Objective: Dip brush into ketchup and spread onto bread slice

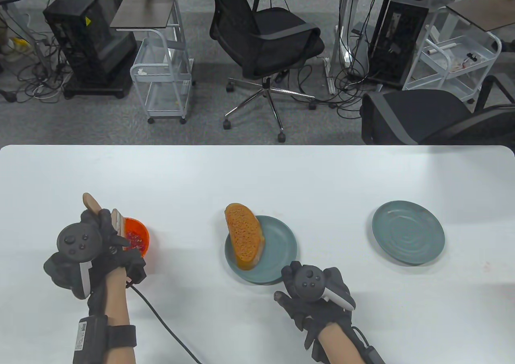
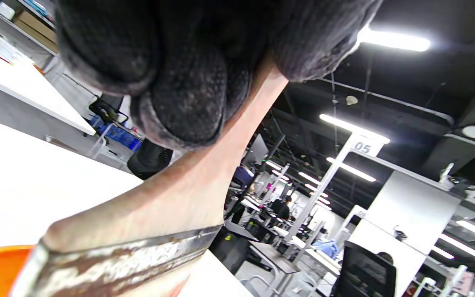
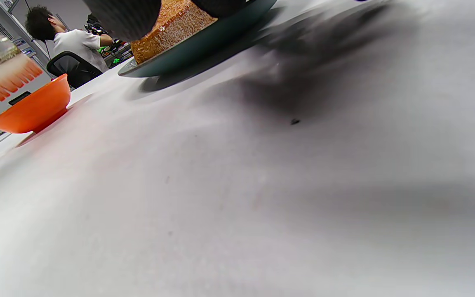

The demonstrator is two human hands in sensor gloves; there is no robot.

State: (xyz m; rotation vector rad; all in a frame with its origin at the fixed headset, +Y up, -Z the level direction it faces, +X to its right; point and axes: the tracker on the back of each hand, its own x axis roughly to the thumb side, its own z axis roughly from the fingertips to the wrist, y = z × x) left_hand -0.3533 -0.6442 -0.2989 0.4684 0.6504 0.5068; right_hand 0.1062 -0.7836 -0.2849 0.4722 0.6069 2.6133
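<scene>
Bowl [image 1: 136,237] on the table [image 1: 257,171] at left, brush [image 1: 116,219] over its left rim, plate [image 1: 277,255] with bread slice [image 1: 244,235] at centre, second plate [image 1: 408,232] well apart at right.

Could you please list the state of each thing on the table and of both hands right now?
Brush: gripped by left hand, bristles above bowl.
Bowl: upright, holds ketchup.
Bread: on near plate, overhanging its left rim.
Near plate: holds bread.
Far plate: bare, untouched.
Left hand: grips brush handle.
Right hand: holds nothing, beside near plate.
</scene>
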